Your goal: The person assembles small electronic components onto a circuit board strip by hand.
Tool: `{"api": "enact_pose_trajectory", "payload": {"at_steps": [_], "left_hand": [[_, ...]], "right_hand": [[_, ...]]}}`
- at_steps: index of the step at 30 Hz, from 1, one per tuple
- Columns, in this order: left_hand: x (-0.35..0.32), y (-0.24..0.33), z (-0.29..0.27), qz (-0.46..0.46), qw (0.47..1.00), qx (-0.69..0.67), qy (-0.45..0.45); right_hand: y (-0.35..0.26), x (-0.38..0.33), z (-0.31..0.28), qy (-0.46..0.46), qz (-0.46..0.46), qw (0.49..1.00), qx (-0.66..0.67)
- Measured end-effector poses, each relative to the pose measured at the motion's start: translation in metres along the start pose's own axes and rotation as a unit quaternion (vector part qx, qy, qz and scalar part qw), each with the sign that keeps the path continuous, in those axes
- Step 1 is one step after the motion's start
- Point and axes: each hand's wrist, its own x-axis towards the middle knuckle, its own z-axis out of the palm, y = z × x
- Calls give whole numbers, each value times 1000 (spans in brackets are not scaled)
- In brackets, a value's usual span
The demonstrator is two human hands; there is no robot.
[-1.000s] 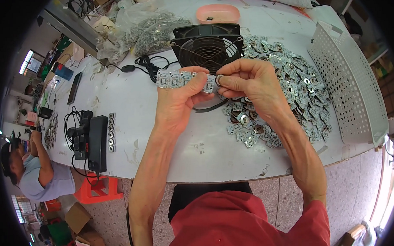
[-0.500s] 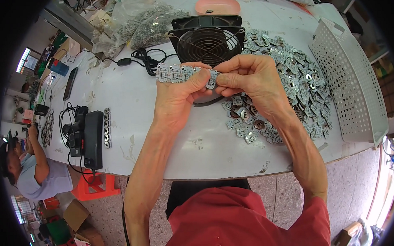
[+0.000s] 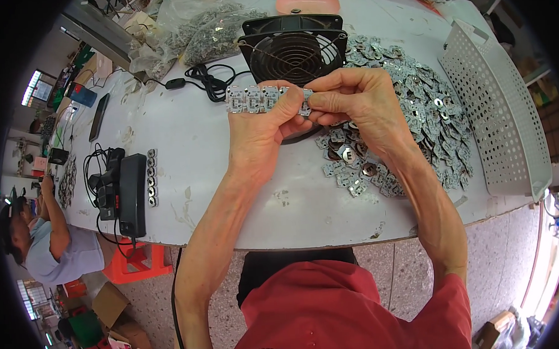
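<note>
A strip of small white circuit boards (image 3: 246, 99) is held up in front of the black fan. My left hand (image 3: 262, 132) grips it, with the thumb pressed across its right part. At the strip's right end, the thumb and forefinger of my right hand (image 3: 357, 104) are closed on the last board; the fingers cover much of it. Just beyond my hands stands the square black fan (image 3: 295, 58) with a wire guard. A large heap of loose small circuit boards (image 3: 425, 114), some with round metal cells, spreads to the right, partly behind my right hand and forearm.
A white perforated basket (image 3: 496, 111) bounds the heap on the right. Left on the table are a black power strip (image 3: 132, 195), a row of small boards (image 3: 151, 178) and a phone (image 3: 99, 117). Behind are plastic bags of parts (image 3: 216, 38) and a pink dish (image 3: 307, 2). Another person (image 3: 51, 235) sits far left.
Both hands and the strip have shifted slightly right in the picture. My left thumb now lies farther along the strip's right part. Both hands keep their hold.
</note>
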Motion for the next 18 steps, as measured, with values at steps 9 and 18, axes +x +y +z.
{"api": "enact_pose_trajectory", "payload": {"at_steps": [9, 18], "left_hand": [[0, 13, -7, 25, 999, 21, 1], [2, 1, -14, -31, 992, -122, -29]], "right_hand": [[-2, 1, 0, -7, -27, 999, -34], [4, 3, 0, -40, 33, 994, 92]]}}
